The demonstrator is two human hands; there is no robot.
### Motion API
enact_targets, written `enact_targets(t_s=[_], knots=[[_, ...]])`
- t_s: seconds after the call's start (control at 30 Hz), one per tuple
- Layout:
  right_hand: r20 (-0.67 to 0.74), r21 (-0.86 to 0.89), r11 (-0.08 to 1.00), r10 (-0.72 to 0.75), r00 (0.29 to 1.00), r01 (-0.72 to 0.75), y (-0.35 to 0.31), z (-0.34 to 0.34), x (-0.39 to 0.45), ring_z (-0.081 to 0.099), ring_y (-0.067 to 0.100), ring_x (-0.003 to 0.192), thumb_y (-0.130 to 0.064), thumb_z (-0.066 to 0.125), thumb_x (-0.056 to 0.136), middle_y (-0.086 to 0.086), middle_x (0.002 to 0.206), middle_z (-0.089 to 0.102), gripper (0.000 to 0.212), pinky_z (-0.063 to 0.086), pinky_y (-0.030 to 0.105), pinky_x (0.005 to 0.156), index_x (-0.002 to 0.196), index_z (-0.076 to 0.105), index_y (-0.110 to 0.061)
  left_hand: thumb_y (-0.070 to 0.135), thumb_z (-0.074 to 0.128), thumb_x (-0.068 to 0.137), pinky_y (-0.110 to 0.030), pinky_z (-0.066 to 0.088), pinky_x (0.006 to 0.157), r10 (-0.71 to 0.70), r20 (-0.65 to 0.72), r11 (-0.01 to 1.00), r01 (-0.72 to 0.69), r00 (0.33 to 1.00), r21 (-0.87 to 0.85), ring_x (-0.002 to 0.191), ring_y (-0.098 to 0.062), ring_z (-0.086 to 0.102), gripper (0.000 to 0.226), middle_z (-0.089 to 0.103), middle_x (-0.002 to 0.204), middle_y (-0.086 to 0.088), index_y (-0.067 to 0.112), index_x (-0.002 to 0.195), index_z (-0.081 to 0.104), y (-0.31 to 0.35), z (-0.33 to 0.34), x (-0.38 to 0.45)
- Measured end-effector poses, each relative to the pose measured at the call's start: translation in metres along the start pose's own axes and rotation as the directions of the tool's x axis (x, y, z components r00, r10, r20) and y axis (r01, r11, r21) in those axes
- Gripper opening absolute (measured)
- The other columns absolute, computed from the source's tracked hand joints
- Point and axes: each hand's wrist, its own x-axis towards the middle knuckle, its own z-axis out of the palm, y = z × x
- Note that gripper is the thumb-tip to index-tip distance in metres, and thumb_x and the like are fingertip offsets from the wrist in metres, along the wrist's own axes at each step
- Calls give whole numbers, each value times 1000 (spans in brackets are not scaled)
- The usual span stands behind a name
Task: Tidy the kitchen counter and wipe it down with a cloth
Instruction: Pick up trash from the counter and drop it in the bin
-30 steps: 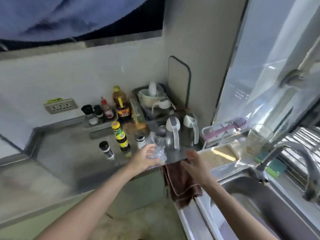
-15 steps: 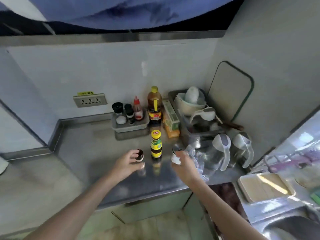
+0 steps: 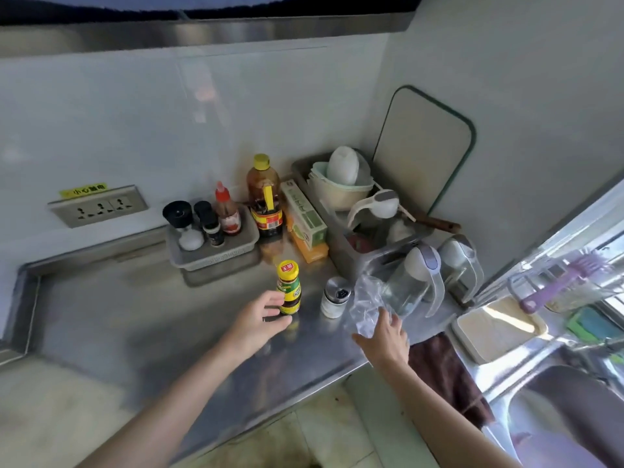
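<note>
On the steel counter (image 3: 135, 315) stands a yellow-capped sauce bottle (image 3: 288, 287). My left hand (image 3: 256, 320) is right beside it, fingers curled round a small dark-capped jar (image 3: 271, 315) that the hand mostly hides. A white shaker with a silver cap (image 3: 334, 297) stands free to the right. My right hand (image 3: 381, 336) rests with relaxed fingers on a crumpled clear plastic bag (image 3: 366, 302). A brown cloth (image 3: 442, 366) hangs over the counter's front edge just right of that hand.
At the back wall a grey tray (image 3: 216, 255) holds small condiment bottles, next to an oil bottle (image 3: 265, 197) and boxes (image 3: 304, 217). A dish rack (image 3: 341, 241), two jugs (image 3: 422, 282) and a leaning cutting board (image 3: 422, 146) fill the corner. The sink (image 3: 557, 400) lies right.
My view swung left from the sink to the counter. My right hand set down the white shaker and moved right onto the plastic bag. My left hand took the dark-capped jar.
</note>
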Motion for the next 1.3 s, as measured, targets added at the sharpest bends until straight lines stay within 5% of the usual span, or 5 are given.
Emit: enact_targets(t_s=[0.3, 0.73, 1.03, 1.17, 1.3], knots=[[-120, -30, 935, -354, 927, 353, -37, -3, 15, 24, 31, 138, -33, 61, 84, 13, 151, 24, 76, 22, 38, 114, 145, 19, -12, 6, 63, 82, -27, 41, 85, -43, -78, 999, 43, 996, -5, 104, -19, 55, 38, 56, 115, -4, 11, 118, 52, -5, -10, 9], [64, 117, 952, -290, 955, 281, -48, 3, 47, 49, 31, 119, -33, 62, 83, 10, 136, 45, 63, 45, 39, 85, 135, 31, -16, 8, 63, 83, -28, 40, 89, -42, -81, 999, 42, 996, 4, 105, -18, 56, 36, 56, 115, -1, 15, 117, 52, -4, -5, 17], [117, -160, 978, -116, 986, 134, -8, 6, 31, 4, 39, 143, -14, 55, 87, 11, 156, -16, 88, 21, 50, 114, 147, -7, -26, 4, 63, 82, -29, 40, 88, -36, -68, 999, 35, 997, -13, 107, -22, 55, 38, 55, 114, -4, 11, 117, 52, -1, 7, 14], [67, -49, 993, -108, 992, 112, 9, 3, 27, 51, 36, 118, 12, 41, 80, 13, 146, 31, 68, 48, 41, 86, 139, 30, -19, 6, 62, 83, -24, 45, 79, -3, -66, 1000, 2, 998, -6, 104, -19, 54, 32, 55, 109, 1, 22, 107, 51, -3, 11, 8], [-82, 219, 961, -154, 985, 168, 15, -21, 10, 60, 32, 98, 12, 38, 73, 13, 110, 65, 49, 51, 37, 79, 110, 61, -10, 9, 63, 83, -29, 45, 88, 29, -10, 999, -29, 1000, 22, 102, -17, 56, 32, 56, 112, 1, 20, 112, 52, 3, 20, -4]])
